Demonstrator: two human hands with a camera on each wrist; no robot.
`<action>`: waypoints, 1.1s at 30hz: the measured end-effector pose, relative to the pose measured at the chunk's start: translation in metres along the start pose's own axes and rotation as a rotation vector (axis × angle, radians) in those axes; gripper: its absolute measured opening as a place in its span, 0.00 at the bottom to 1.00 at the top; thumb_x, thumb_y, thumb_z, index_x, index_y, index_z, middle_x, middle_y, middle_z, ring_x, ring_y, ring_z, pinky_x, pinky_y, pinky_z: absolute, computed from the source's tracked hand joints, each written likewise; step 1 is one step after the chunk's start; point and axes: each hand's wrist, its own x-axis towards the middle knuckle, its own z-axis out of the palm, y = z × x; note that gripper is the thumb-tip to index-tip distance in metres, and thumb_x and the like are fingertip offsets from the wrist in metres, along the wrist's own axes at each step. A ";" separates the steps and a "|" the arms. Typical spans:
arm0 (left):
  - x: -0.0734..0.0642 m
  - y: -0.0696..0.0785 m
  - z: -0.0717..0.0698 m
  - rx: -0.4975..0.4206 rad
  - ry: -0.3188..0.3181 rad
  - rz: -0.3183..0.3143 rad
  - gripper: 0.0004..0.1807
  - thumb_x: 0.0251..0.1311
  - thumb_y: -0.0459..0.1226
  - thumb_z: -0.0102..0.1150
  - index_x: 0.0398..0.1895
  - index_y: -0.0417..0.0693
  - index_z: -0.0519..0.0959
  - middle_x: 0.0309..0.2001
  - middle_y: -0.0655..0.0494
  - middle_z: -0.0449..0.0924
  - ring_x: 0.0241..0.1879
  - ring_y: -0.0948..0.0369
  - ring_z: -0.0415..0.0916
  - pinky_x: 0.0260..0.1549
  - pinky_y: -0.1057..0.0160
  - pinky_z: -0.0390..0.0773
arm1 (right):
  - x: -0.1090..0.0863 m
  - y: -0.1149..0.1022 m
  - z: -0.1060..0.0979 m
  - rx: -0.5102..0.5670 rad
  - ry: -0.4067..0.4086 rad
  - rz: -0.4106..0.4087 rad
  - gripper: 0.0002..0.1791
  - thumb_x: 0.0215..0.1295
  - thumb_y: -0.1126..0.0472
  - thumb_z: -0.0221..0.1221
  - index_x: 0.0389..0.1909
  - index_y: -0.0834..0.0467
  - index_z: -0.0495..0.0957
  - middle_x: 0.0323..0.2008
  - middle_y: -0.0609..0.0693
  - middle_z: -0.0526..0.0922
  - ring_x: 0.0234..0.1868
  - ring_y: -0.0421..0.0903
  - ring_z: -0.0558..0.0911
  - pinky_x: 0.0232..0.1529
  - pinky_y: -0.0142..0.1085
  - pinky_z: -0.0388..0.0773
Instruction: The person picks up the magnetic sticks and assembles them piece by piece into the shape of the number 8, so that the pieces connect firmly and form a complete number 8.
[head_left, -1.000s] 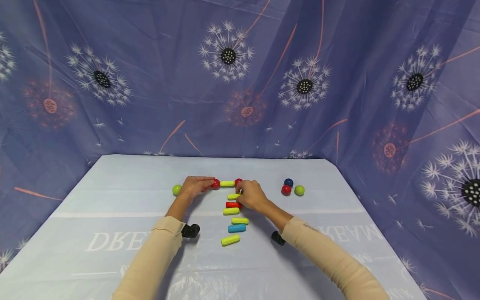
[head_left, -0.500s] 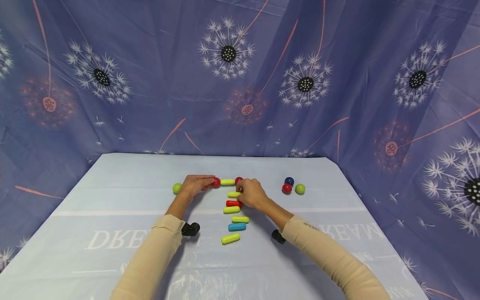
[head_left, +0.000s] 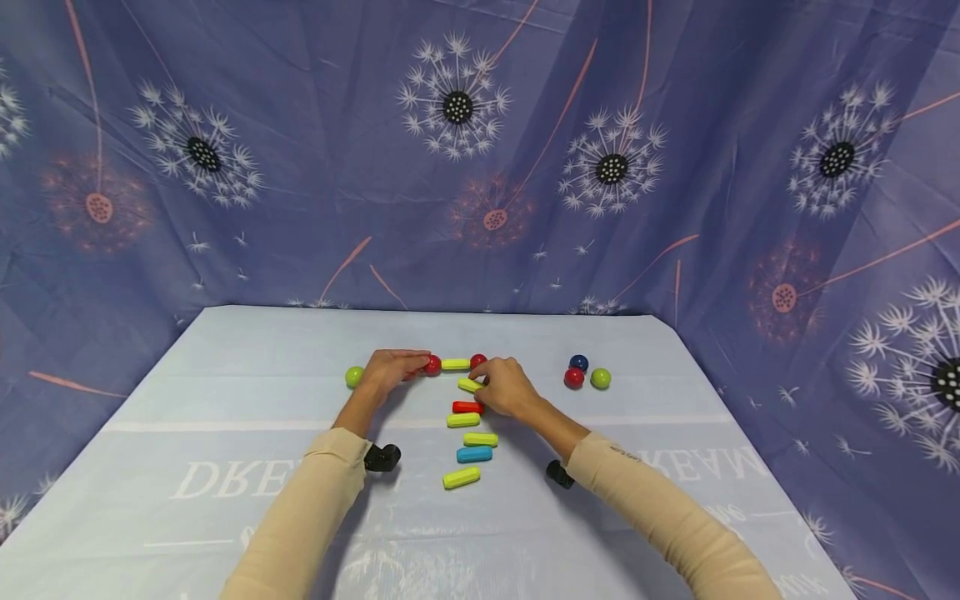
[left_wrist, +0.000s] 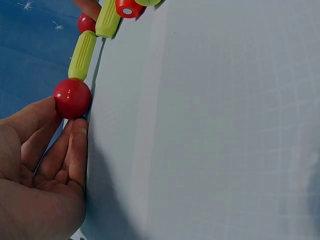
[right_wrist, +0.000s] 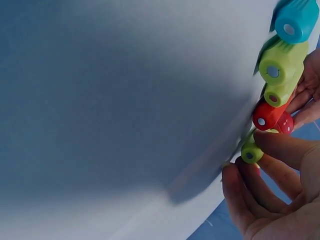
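My left hand (head_left: 388,371) pinches a red ball (left_wrist: 73,98) between thumb and fingers. A yellow-green magnetic stick (left_wrist: 82,56) joins that ball to a second red ball (head_left: 477,361), partly covered by my right hand (head_left: 506,387) in the head view. With thumb and fingers, my right hand grips another yellow-green stick (head_left: 469,384), which lies tilted just below the joined row. In the right wrist view this stick's round end (right_wrist: 251,153) shows a silver disc. A red stick (head_left: 467,407) lies just nearer to me than the gripped one.
Nearer to me lie several loose sticks, among them a blue stick (head_left: 474,454) and a yellow-green one (head_left: 461,477). A green ball (head_left: 354,377) sits left of my left hand. At the right are a blue ball (head_left: 578,362), a red one (head_left: 573,378) and a green one (head_left: 601,378).
The yellow-green stick in my right hand has turned from level to tilted, its left end swinging slightly away from me. My left hand stays in place on the red ball.
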 end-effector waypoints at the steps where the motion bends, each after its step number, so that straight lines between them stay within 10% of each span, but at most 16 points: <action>1: 0.000 0.000 0.000 0.004 0.001 0.000 0.18 0.65 0.40 0.66 0.56 0.44 0.85 0.55 0.46 0.86 0.39 0.66 0.82 0.42 0.67 0.80 | 0.000 0.001 0.000 0.000 -0.001 -0.006 0.16 0.59 0.66 0.69 0.50 0.56 0.88 0.39 0.51 0.90 0.39 0.46 0.84 0.41 0.38 0.82; 33: -0.003 -0.001 -0.001 -0.002 0.002 0.009 0.17 0.65 0.41 0.66 0.55 0.46 0.86 0.56 0.46 0.85 0.43 0.62 0.83 0.44 0.65 0.80 | 0.003 -0.029 0.011 0.198 0.112 -0.046 0.18 0.62 0.64 0.68 0.53 0.60 0.86 0.43 0.54 0.90 0.34 0.42 0.85 0.30 0.30 0.80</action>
